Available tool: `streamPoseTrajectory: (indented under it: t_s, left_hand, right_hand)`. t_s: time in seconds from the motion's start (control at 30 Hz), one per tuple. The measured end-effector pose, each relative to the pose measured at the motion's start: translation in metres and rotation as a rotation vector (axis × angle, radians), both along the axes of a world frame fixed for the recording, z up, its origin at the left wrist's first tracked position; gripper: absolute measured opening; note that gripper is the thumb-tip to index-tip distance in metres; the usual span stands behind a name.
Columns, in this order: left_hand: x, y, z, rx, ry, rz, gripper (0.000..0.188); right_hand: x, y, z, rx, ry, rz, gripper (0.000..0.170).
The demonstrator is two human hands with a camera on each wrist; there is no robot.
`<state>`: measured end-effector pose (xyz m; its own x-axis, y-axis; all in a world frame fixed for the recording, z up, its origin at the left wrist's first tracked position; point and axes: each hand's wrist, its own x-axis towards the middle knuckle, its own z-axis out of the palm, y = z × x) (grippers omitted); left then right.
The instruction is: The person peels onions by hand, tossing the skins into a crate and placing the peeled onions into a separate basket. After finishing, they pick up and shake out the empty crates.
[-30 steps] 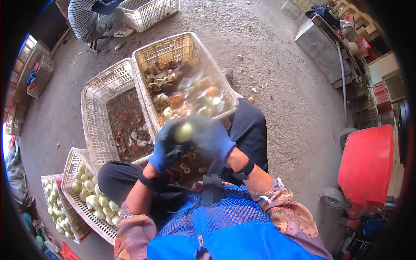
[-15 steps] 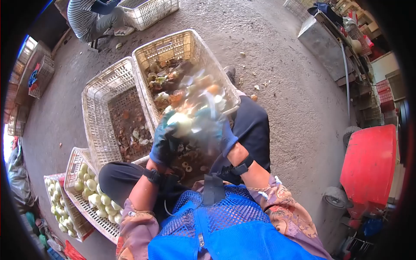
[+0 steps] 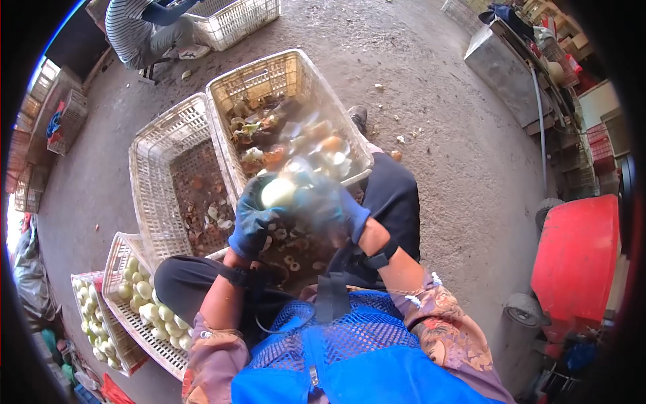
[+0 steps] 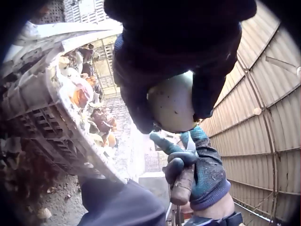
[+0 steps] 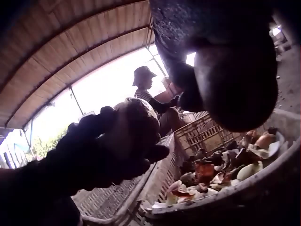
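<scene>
In the head view my gloved left hand [image 3: 250, 222] grips a pale, mostly peeled onion [image 3: 278, 193] over the near end of a crate of peelings [image 3: 359, 163]. The left wrist view shows the fingers wrapped round the onion [image 4: 171, 104] from both sides. My right hand [image 4: 207, 172], in a blue-green glove, holds a small knife [image 4: 182, 187] by its brown handle, fingers curled round it. The short blade points up, close under the onion. Motion blurs the right hand [image 3: 331, 210] in the head view.
Left of the peelings stands another slatted crate [image 3: 149, 161] with scraps on its bottom. Crates of peeled onions [image 3: 145, 291] stand at the lower left. A person [image 3: 134, 34] sits by a crate at the back. A red cart [image 3: 572, 262] is at the right.
Both hands stay over the crate while the onion turns in the left hand. A pale strip of peel that showed by the right hand half a second ago no longer shows there.
</scene>
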<state>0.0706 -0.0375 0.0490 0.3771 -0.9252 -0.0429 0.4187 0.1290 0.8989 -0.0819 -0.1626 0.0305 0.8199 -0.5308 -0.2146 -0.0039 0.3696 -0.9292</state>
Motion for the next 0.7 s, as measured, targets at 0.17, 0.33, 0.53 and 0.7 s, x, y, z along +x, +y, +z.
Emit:
streamPoseTrajectory:
  t_s: [0.17,0.33,0.53,0.7]
  left_hand:
    - [-0.006,0.007,-0.009,0.031,-0.021,-0.063,0.065]
    - [-0.012,0.009,0.002,0.053,0.021,-0.014,0.067]
    - [-0.002,0.014,-0.015,-0.096,-0.099,-0.136,0.072]
    - [-0.007,0.02,-0.021,-0.059,0.056,-0.201,0.076]
  right_hand:
    - [0.001,0.001,-0.051,-0.03,0.006,0.138,0.033]
    - [-0.001,-0.001,-0.061,-1.028,-0.321,-0.061,0.019]
    - [-0.011,-0.008,-0.022,-0.795,-0.119,0.099,0.022]
    - [-0.017,-0.009,0.026,-0.194,0.162,0.242,0.015]
